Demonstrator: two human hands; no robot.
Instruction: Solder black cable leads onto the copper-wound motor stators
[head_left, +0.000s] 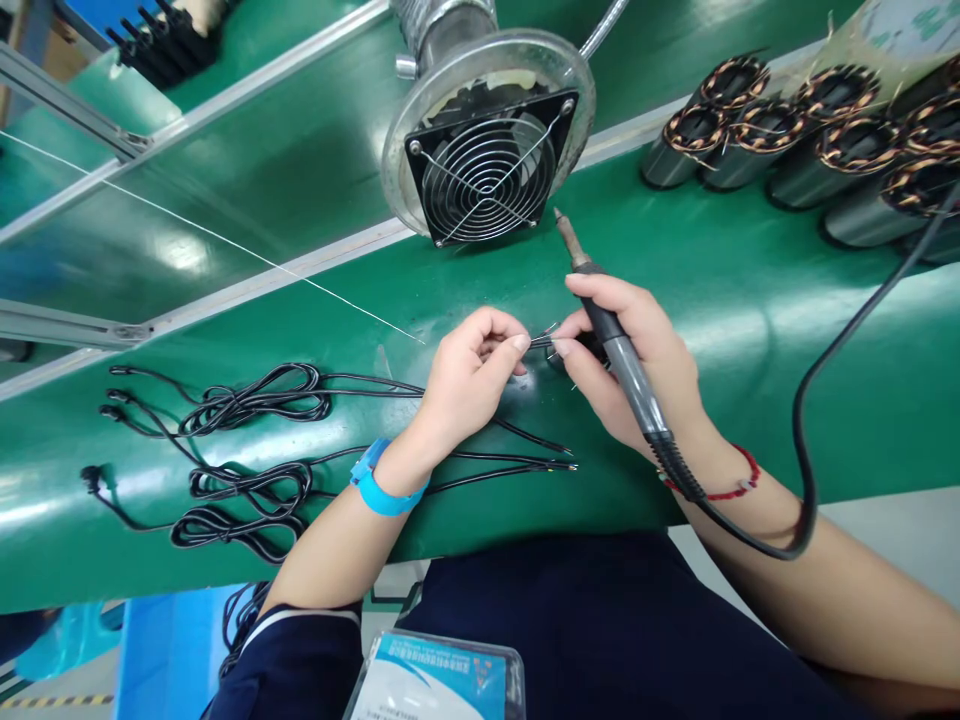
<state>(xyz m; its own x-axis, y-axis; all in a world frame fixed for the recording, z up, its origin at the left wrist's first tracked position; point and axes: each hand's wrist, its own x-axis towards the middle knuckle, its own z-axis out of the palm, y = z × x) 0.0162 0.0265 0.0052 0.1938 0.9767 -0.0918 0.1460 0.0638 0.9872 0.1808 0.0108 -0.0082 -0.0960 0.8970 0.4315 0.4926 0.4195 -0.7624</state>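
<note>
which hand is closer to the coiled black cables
Left. The left hand is just right of the coiled black cables; the right hand, gripping the soldering iron, lies farther right.

Ahead of you a caged fume fan (487,165) stands on the green desk (750,300); copper-wound stators (810,140) cluster at your far right, and coiled black cables (247,450) lie at your left.

A factory assembly line: green conveyor belt (750,290), fume-extraction fan (487,170), rows of wound motor stators (810,140).
</note>
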